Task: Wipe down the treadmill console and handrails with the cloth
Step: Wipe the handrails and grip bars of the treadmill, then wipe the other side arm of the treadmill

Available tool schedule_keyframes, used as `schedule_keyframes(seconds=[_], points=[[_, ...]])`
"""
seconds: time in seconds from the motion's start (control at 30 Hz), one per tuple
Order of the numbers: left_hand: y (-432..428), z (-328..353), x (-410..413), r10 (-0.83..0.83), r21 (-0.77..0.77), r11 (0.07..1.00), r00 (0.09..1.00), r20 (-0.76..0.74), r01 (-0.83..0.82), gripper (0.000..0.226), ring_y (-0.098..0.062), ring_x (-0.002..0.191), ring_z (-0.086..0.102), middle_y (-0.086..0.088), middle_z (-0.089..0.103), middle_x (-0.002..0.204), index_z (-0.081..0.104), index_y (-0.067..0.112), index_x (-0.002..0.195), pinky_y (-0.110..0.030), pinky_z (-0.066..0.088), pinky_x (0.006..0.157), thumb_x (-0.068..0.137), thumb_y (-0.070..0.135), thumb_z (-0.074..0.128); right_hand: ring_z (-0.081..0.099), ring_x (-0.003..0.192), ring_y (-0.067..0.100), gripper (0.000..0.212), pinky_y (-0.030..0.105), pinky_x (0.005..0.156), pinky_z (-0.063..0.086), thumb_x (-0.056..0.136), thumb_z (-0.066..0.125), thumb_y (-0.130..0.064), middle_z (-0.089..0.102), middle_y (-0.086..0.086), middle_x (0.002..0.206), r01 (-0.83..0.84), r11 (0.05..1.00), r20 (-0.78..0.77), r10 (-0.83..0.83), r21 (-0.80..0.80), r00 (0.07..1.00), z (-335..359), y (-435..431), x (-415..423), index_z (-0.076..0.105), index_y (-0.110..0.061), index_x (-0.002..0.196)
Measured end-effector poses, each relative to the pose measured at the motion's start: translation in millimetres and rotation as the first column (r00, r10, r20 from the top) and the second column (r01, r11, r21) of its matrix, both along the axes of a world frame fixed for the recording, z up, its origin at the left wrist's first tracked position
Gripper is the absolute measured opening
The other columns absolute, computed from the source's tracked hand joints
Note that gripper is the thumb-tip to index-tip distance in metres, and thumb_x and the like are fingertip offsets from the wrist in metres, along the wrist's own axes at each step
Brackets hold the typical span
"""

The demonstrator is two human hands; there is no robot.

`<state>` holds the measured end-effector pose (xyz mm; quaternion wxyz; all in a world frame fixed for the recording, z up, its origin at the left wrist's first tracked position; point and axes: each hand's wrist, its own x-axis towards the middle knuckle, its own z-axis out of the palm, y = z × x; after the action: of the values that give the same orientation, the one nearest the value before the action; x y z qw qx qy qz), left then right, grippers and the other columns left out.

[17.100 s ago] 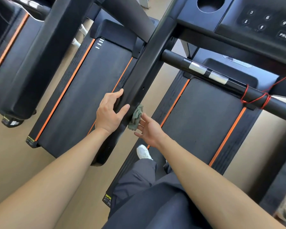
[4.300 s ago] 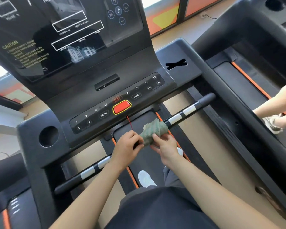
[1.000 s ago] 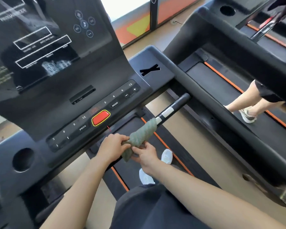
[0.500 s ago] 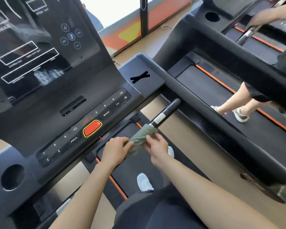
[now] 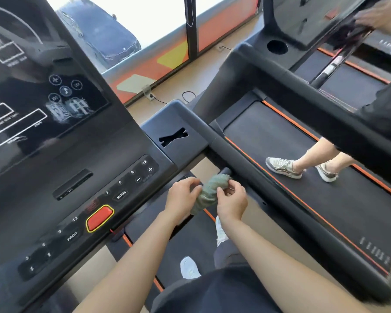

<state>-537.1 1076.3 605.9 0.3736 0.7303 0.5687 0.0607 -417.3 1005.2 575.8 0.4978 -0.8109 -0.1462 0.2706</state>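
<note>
- Two bare forearms reach forward and down over a black treadmill, seen from the person's own head height.
- A crumpled grey-green cloth (image 5: pixel 209 192) is bunched around the right end of the short grip bar (image 5: pixel 226 171) below the console. Only the bar's black tip shows past the cloth.
- The left hand (image 5: pixel 182 199) has its fingers curled round the cloth's left side.
- The right hand (image 5: pixel 231 202) pinches the cloth's right edge between thumb and curled fingers.
- The console (image 5: pixel 77 154) fills the left of the view. It has a dark glossy screen above and a sloping keypad below, with a red stop button (image 5: pixel 99 218) ringed in yellow and keys marked MODE and PROG.
- The padded right handrail (image 5: pixel 269 184) runs from the console's corner toward the lower right, just beside the right hand but apart from it.
- Beneath the hands are the black belt (image 5: pixel 185 240) and the person's white shoes (image 5: pixel 189 267).
- On the next treadmill to the right, another person's bare legs and pale trainers (image 5: pixel 282 167) stand on its belt.
- Through the window at the top, a dark car (image 5: pixel 104 35) stands outside.
</note>
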Motion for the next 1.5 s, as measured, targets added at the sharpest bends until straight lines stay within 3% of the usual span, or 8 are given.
schedule_keyframes(seconds=[0.07,0.2,0.4,0.67,0.8,0.87,1.07,1.5], points=[[9.6,-5.3,12.6,-0.076,-0.092,0.993,0.996,-0.053,0.071,0.036,-0.018,0.119,0.061,0.006,0.069,0.129,0.065,0.025,0.132,-0.033,0.047,0.099,0.099,0.038,0.058,0.067,0.092,0.024,0.036,0.041,0.088,0.055,0.080,0.075,-0.001,0.057,-0.003,0.104,-0.052,0.998,0.113,0.056,-0.033,0.992,-3.3,-0.4,0.5,0.067,-0.009,0.115],[26.7,-13.7,35.1,-0.155,-0.235,0.962,0.987,-0.040,0.142,0.042,-0.018,0.125,0.060,0.005,0.066,0.135,0.061,0.026,0.138,-0.039,0.048,0.105,0.099,0.042,0.056,0.063,0.083,0.016,0.031,0.036,0.081,0.055,0.079,0.076,0.003,0.056,-0.005,0.102,-0.172,0.985,0.254,0.170,-0.016,0.952,1.5,1.0,14.7,0.071,-0.007,0.108],[30.0,0.6,36.7,0.050,-0.024,0.999,0.996,0.072,-0.048,0.008,-0.006,0.078,0.066,0.013,0.073,0.079,0.076,0.028,0.083,-0.031,0.054,0.076,0.081,0.034,0.080,0.059,0.072,0.008,0.019,0.025,0.069,0.050,0.077,0.077,0.005,0.064,-0.002,0.083,-0.371,0.928,0.460,0.319,0.025,0.829,23.0,14.5,57.7,0.072,-0.013,0.083],[70.3,46.6,77.4,0.140,0.346,0.910,0.956,0.258,-0.227,0.016,0.000,0.069,0.059,0.015,0.063,0.089,0.067,0.032,0.086,-0.026,0.049,0.068,0.081,0.019,0.073,0.059,0.082,0.027,0.020,0.032,0.079,0.048,0.079,0.068,0.010,0.063,0.007,0.089,-0.426,0.902,0.722,0.249,0.068,0.645,53.5,91.7,90.9,0.071,-0.005,0.091],[89.0,24.6,91.3,0.072,0.391,0.910,0.982,0.177,-0.137,0.037,-0.021,0.094,0.066,0.004,0.056,0.129,0.063,0.021,0.115,-0.041,0.058,0.078,0.082,0.007,0.070,0.062,0.106,0.026,0.040,0.036,0.094,0.048,0.084,0.070,-0.003,0.063,0.006,0.120,-0.563,0.824,0.545,0.501,-0.063,0.672,45.1,109.2,101.6,0.062,-0.008,0.123],[88.9,7.9,88.1,-0.015,0.442,0.897,0.995,0.101,-0.032,0.046,-0.027,0.111,0.064,-0.002,0.048,0.148,0.063,0.017,0.124,-0.040,0.058,0.088,0.082,0.002,0.070,0.058,0.119,0.024,0.051,0.037,0.102,0.046,0.084,0.072,-0.007,0.059,0.007,0.133,-0.654,0.740,0.487,0.634,-0.156,0.601,39.0,104.4,104.9,0.056,-0.008,0.133],[97.2,-22.4,75.7,-0.243,0.626,0.706,0.943,-0.227,0.332,0.038,-0.032,0.136,0.053,-0.014,0.054,0.148,0.061,0.011,0.137,-0.043,0.051,0.104,0.100,0.015,0.050,0.050,0.135,0.028,0.051,0.034,0.112,0.036,0.095,0.065,-0.018,0.053,0.011,0.147,-0.717,0.598,0.368,0.796,-0.357,0.481,29.4,103.3,118.9,0.053,-0.009,0.143],[180.6,3.3,53.6,-0.045,0.387,0.885,0.875,-0.482,0.259,0.056,-0.032,0.152,0.028,-0.019,0.028,0.164,0.026,0.019,0.160,-0.042,0.025,0.124,0.108,0.041,0.028,0.041,0.141,0.030,0.061,0.040,0.104,0.042,0.104,0.050,-0.032,0.021,0.005,0.166,-0.812,0.351,0.330,0.921,-0.467,0.208,40.1,218.9,94.1,0.025,-0.021,0.159]])
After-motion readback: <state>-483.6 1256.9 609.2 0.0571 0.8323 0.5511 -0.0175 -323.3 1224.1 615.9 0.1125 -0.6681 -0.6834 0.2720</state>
